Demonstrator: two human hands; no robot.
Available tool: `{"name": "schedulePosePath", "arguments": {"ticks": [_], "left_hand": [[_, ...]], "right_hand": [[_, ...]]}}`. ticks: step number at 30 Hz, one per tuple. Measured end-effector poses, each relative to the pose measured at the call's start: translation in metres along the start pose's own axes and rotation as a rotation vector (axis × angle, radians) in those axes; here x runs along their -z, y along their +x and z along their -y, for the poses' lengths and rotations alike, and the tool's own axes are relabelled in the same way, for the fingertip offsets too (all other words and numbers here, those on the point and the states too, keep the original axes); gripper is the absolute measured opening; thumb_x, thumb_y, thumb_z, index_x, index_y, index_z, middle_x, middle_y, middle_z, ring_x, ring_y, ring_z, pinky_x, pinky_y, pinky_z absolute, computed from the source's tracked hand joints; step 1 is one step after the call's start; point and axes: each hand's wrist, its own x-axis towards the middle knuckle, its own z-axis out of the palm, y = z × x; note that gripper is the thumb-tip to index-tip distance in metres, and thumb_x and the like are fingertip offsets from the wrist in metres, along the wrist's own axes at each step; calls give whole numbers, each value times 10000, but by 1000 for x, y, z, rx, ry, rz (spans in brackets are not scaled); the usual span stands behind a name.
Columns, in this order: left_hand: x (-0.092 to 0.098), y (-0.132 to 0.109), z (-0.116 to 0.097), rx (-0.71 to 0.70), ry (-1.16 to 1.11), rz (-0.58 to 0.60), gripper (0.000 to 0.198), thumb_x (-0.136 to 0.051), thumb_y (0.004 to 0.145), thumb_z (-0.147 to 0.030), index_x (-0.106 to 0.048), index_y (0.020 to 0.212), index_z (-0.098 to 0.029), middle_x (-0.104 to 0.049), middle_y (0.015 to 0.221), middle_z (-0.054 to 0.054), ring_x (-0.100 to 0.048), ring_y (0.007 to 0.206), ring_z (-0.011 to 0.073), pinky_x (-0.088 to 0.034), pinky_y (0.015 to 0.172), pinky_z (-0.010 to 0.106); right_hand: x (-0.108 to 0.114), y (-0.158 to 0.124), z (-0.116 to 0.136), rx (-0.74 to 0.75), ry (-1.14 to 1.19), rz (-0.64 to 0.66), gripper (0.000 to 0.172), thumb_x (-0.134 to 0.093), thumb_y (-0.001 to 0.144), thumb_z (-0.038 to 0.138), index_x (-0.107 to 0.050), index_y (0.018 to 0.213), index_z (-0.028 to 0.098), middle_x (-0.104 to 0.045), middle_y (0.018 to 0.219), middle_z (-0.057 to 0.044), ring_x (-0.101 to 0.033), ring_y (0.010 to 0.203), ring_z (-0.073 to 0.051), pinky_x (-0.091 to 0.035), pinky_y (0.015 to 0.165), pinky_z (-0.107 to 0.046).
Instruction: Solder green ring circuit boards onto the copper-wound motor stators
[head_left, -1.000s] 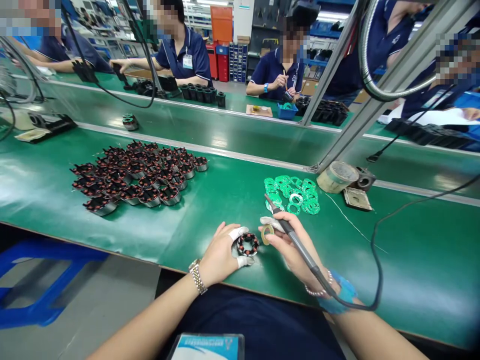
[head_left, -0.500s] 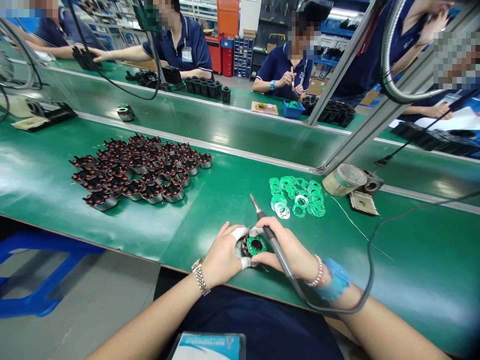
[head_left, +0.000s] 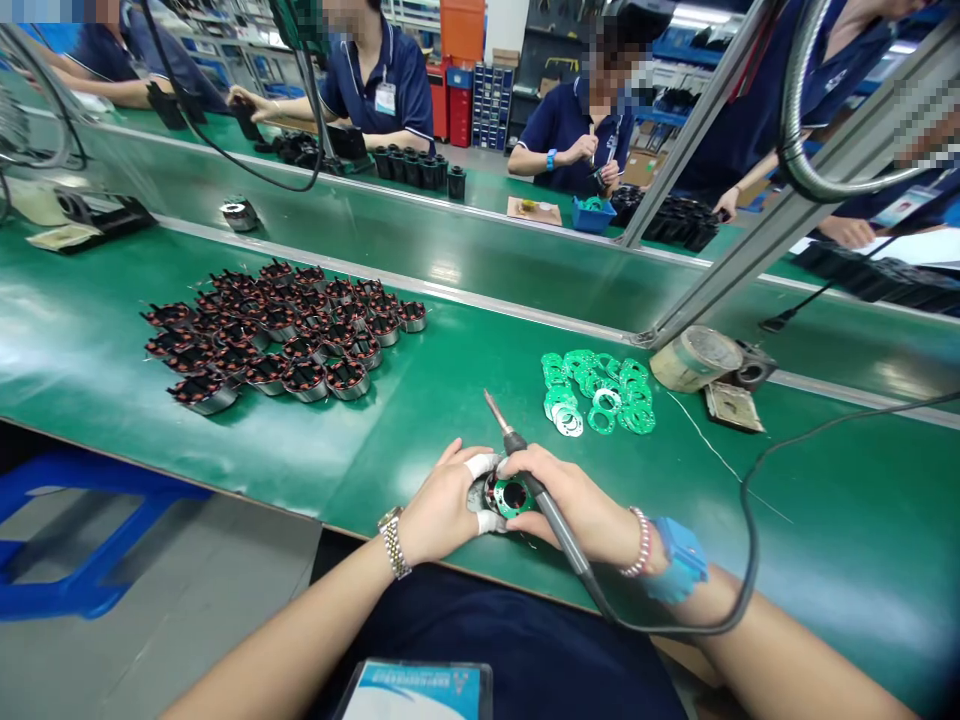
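Observation:
Near the table's front edge, my left hand grips a motor stator from its left side, with white covers on the fingertips. A green ring board sits against the stator's face. My right hand pinches the board's right side and also holds a soldering iron, whose tip points up and left, away from the board. Loose green ring boards lie beyond my right hand. Many copper-wound stators stand grouped on the left of the green table.
A round tin and a small square tray stand at the back right. The iron's cable loops over my right forearm. A metal rail borders the table's back. Several people work beyond it.
The soldering iron's tip has shifted slightly left as my right hand turned. Both hands remain around the stator and board. Across the rail, a person's hand has moved right with a black part.

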Motion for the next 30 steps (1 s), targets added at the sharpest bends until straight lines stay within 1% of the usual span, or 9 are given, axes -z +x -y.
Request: {"name": "schedulePosePath", "arguments": {"ticks": [7,11,14,17,19,21,23,25,30], "left_hand": [[-7,-2,2,5,28,-53,559,-673,655,-352,-487,1159,-193,-570,1169,110,-488,1134,227,-166,1077,464],[-8,-3,1,2,23,-76,560,-666,663,-348,-482,1173,-207,-577,1166,99,-495,1125,233,-162,1074,487],[-2,-4,-1,-15,-26,-51,652,-699,626,-375,-455,1207,-207,-562,1193,95,-491,1132,245,-165,1075,491],[4,-6,-1,-13,-133,-16,830,-734,573,-429,-359,1282,-213,-540,1226,96,-501,1124,253,-240,1055,480],[5,-7,0,7,-184,-30,888,-736,574,-433,-305,1317,-205,-542,1223,104,-504,1121,252,-332,1008,444],[3,-6,0,21,-189,-57,806,-721,607,-421,-358,1289,-194,-567,1184,100,-519,1097,244,-396,956,400],[-1,-5,0,24,-178,-88,615,-696,649,-404,-480,1183,-191,-602,1113,82,-553,1034,226,-432,908,363],[-5,-4,-2,29,-176,-121,477,-690,662,-385,-552,1074,-187,-621,1045,67,-579,964,211,-459,856,337],[-7,-5,-7,47,-185,-161,439,-716,643,-344,-570,1022,-176,-631,946,51,-596,874,194,-481,785,320]], "right_hand": [[-18,-5,-1,-57,37,-196,402,-667,723,226,-440,1054,216,-530,967,-40,-535,844,-152,-461,761,-278],[-21,-4,-4,-64,31,-203,412,-671,713,246,-439,1052,212,-543,964,-41,-546,827,-152,-468,743,-275],[-18,-3,-5,-63,33,-186,414,-667,718,260,-439,1060,211,-545,979,-48,-550,844,-157,-471,756,-284],[-13,-8,-2,-38,19,-215,463,-688,702,283,-424,1078,219,-543,1001,-50,-550,884,-168,-468,777,-291],[-10,-17,0,-64,-32,-299,403,-663,729,267,-427,1054,230,-549,993,-45,-555,872,-166,-468,767,-285],[-9,-30,3,-124,-91,-401,285,-599,779,215,-439,1014,237,-558,963,-38,-565,816,-152,-469,739,-270],[-12,-44,5,-179,-119,-455,223,-549,805,174,-442,990,238,-564,932,-32,-571,769,-141,-469,717,-257],[-17,-55,8,-212,-112,-450,212,-530,810,163,-437,985,237,-567,908,-27,-575,747,-138,-472,701,-249],[-32,-60,12,-252,-63,-385,202,-493,819,145,-427,990,230,-573,873,-26,-579,725,-140,-479,682,-250]]}}
